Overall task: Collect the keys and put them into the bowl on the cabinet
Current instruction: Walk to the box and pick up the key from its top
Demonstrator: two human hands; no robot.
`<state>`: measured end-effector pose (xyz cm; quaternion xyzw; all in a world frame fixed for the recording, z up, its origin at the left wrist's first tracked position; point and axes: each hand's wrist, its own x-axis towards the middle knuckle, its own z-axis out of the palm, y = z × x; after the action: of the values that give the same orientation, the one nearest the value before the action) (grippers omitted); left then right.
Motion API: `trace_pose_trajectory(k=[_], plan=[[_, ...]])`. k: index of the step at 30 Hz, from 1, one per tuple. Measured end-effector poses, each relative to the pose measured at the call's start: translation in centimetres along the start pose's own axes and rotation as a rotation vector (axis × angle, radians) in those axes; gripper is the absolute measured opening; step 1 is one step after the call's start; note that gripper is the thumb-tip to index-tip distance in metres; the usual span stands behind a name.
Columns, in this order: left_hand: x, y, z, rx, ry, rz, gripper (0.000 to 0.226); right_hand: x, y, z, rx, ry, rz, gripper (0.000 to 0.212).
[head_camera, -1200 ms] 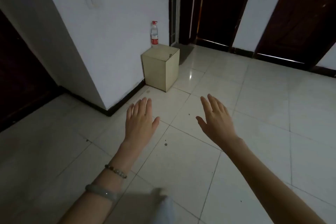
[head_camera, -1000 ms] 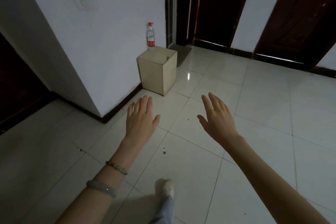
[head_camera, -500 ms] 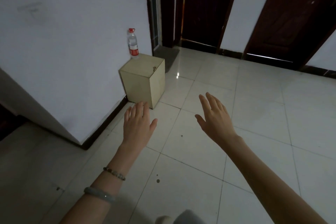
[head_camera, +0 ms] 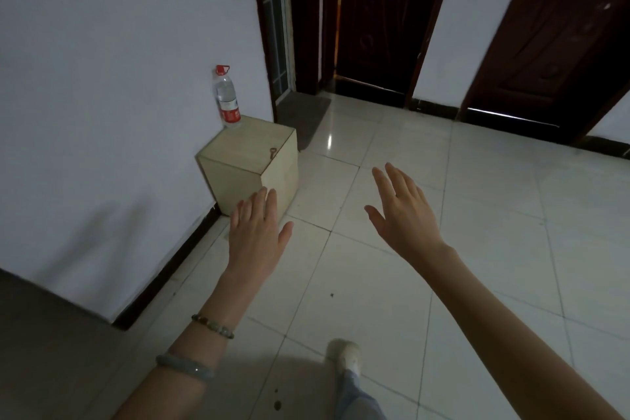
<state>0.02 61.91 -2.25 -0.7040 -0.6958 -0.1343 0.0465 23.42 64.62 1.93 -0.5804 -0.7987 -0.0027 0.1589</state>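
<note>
A small brownish key (head_camera: 272, 152) lies on top of a beige box-shaped cabinet (head_camera: 238, 177) that stands on the floor against the white wall. My left hand (head_camera: 256, 235) is held out flat and empty, its fingertips in front of the cabinet's near lower corner. My right hand (head_camera: 402, 211) is stretched out to the right of the cabinet, fingers apart, holding nothing. No bowl is in view.
A clear plastic bottle (head_camera: 226, 99) with a red cap and label stands at the cabinet's back corner by the wall. Dark wooden doors (head_camera: 381, 17) line the far side of the white tiled floor (head_camera: 477, 215). My shoe (head_camera: 347, 355) shows at the bottom.
The view has advanced toward the cabinet and it now looks larger and nearer. Both hands stay outstretched and empty; the left hand now overlaps the cabinet's lower corner.
</note>
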Motion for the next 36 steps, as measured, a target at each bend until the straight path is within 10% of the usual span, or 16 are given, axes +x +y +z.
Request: trace_pose_trajectory(k=[36], plan=[[53.6,-7.3,15.3,0.052,0.013,-0.189,0.059,55.7,10.9,16.5,0.043,-0.162,-0.263,0.063]])
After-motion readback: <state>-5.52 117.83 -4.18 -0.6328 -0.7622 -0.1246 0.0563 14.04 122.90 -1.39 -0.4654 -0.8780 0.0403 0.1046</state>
